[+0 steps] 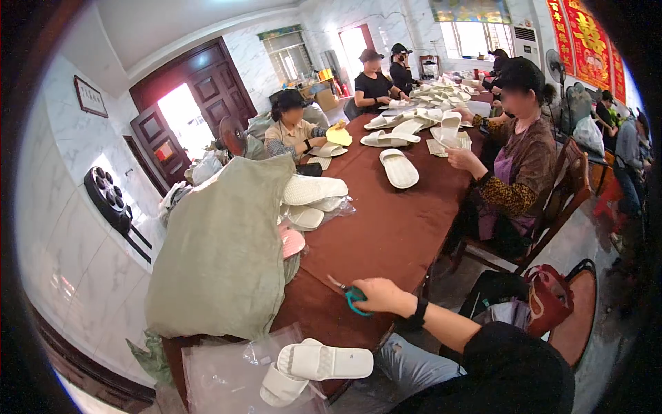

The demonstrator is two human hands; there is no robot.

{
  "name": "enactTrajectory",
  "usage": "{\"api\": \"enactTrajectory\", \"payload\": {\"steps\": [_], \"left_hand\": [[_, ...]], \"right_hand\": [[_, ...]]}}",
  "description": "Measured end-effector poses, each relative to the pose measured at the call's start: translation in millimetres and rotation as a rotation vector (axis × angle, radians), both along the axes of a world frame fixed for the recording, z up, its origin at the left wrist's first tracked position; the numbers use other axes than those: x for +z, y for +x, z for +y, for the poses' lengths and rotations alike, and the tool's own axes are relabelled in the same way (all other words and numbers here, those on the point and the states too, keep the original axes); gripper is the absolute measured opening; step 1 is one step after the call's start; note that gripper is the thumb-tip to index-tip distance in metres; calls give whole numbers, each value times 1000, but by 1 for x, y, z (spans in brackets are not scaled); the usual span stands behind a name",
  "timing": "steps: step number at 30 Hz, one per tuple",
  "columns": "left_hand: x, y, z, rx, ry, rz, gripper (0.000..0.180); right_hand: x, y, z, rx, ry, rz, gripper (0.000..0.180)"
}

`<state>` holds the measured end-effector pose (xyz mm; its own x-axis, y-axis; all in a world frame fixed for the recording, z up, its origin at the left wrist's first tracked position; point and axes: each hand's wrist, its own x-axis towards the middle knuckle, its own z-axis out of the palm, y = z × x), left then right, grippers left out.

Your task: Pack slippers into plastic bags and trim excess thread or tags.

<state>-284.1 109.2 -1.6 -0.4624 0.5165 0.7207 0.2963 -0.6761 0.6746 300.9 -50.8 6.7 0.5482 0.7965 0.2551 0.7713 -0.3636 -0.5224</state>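
Note:
My right hand (pixel 378 295) reaches in from the lower right, a black band on its wrist. It is shut on a pair of scissors with teal handles (pixel 353 298), blades pointing left, resting on the brown tablecloth (pixel 386 228) near the table's near end. My left hand is not in view. A pair of white slippers (pixel 314 364) lies on clear plastic bags (pixel 227 372) at the bottom, below the table's corner. A big grey-green sack (pixel 221 255) stands just left of the scissors.
More white slippers (pixel 314 190) lie by the sack, and others (pixel 398 168) lie further up the long table. Several people sit along both sides; the nearest, on a wooden chair (pixel 562 200) at the right, handles a slipper. A red bag (pixel 548 297) rests on a chair.

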Motion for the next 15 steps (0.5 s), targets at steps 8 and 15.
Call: {"api": "enactTrajectory", "payload": {"steps": [8,15], "left_hand": [[2,16,2,1,-109,131,34],[26,50,-3,28,-178,264,30]], "right_hand": [[-6,16,3,-104,-310,-244,32],[22,-50,32,356,-30,66,44]]}}
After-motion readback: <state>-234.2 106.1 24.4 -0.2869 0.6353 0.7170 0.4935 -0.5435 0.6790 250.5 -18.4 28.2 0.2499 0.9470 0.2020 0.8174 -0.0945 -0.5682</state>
